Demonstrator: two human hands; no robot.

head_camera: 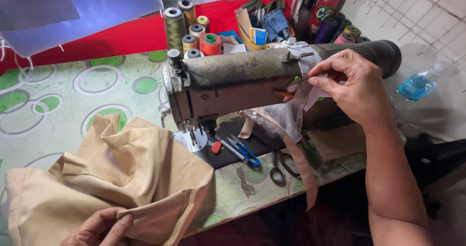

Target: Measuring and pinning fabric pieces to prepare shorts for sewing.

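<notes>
On the sewing machine (233,83) arm, right hand (352,88) pinched a needle w/ thread (305,84) by the cloth scraps; left hand (102,226), in front of the machine, gripped tan fabric (111,178) on the tabletop (58,105).

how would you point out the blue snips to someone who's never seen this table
Find the sewing machine. On its dark bed, right of the needle, lie the snips. Blue handles set them apart from the dark scissors beside them.

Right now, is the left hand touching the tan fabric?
Touching. The head view shows the left hand at the bottom edge pinching a folded corner of the tan fabric between thumb and fingers, no gap visible.
</notes>
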